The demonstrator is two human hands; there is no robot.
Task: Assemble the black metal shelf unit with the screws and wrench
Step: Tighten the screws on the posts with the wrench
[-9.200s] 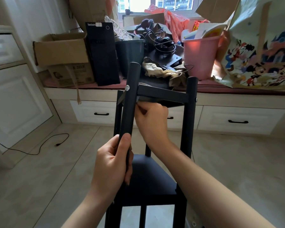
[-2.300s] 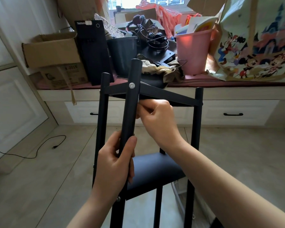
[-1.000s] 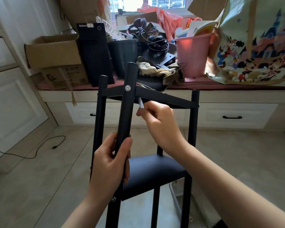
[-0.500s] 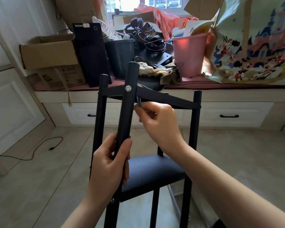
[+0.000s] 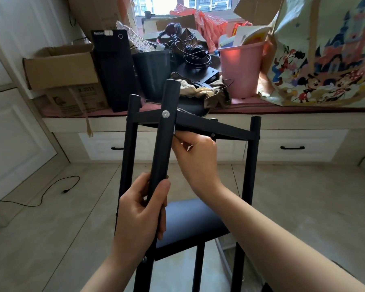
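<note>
Shelf: black metal shelf unit [image 5: 215, 129] stands upright on the tiled floor [image 5: 293, 197], silver round screw [image 5: 165, 114] in its near post.
Left hand [image 5: 140, 209]: fingers wrapped around that post.
Right hand [image 5: 195, 153]: fingers pinch a thin silver wrench [image 5: 174, 130] under the top rail.

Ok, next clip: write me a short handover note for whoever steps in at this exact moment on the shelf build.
Left hand: grips the near black post, holding it steady.
Right hand: pinches a small silver wrench at the joint behind that post, just under the top frame.
Shelf unit: upright on the floor; lower shelf panel is mounted, and three further posts stand in place.
Done: a silver screw sits in the near post at top-frame height.
Left: finish the screw under the right hand's grip; its tightness cannot be judged from here. Check the other joints.
</note>
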